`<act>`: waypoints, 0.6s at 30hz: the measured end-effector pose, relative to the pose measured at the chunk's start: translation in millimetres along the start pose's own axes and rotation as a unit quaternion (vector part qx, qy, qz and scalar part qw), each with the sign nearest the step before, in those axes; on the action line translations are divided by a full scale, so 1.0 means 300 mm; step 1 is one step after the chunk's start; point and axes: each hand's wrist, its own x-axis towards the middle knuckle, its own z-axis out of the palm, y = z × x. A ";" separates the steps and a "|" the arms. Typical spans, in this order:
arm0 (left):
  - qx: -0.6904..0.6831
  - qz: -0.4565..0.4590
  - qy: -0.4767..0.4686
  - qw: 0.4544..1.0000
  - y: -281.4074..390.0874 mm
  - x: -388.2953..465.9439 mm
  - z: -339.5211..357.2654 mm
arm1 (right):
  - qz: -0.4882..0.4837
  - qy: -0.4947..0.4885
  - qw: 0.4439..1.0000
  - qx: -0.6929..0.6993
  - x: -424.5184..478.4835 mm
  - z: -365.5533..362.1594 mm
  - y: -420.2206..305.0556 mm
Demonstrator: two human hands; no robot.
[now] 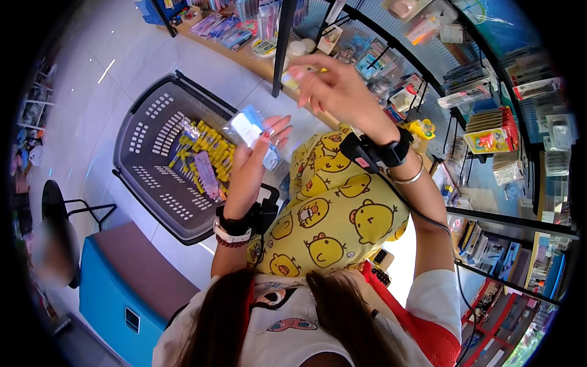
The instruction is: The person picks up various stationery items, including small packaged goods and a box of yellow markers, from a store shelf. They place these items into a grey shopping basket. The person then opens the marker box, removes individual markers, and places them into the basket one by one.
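My left hand (pixel 257 151) is palm up beside the grey plastic basket (pixel 142 183), its thumb over small clear packets (pixel 247 128) with blue and white inside. My right hand (pixel 328 87) is raised at the shelf edge, its fingers closed on a small yellowish packet (pixel 291 80), blurred and partly hidden. Many yellow tube-like items (pixel 215 147) lie in the basket, with a purple packet (pixel 207 174) and a clear wrapper on them. Dark devices are strapped to both wrists.
Black-framed shelves with hanging blister packs (pixel 488 137) curve around the right. A black post (pixel 282 50) stands close to my right hand. A blue box seat with a brown top (pixel 137 257) is at lower left, near a black round stool (pixel 52 202). A cable runs along my right arm.
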 end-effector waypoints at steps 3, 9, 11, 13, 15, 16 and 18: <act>0.103 0.000 -0.030 0.994 -0.021 -0.003 0.004 | 0.026 -0.094 0.994 -0.055 -0.036 0.078 -0.056; -0.010 -0.050 -0.080 0.996 0.032 -0.010 0.042 | -0.054 -0.121 0.982 -0.135 -0.011 0.050 0.036; 0.000 -0.066 -0.054 0.996 0.037 -0.010 0.024 | -0.064 -0.036 0.992 -0.100 -0.007 0.040 0.028; 0.037 -0.077 -0.036 0.996 0.068 -0.004 -0.007 | -0.061 0.061 0.996 -0.025 -0.002 0.015 0.028; 0.011 -0.040 0.004 0.999 0.054 0.004 -0.045 | -0.036 0.079 0.996 -0.024 -0.005 -0.023 0.031; -0.001 -0.015 0.029 0.999 0.053 0.005 -0.055 | -0.008 0.066 0.997 -0.031 -0.011 -0.039 0.028; -0.025 0.036 0.087 0.995 0.060 0.007 -0.057 | 0.025 0.031 0.998 -0.059 -0.017 -0.049 0.026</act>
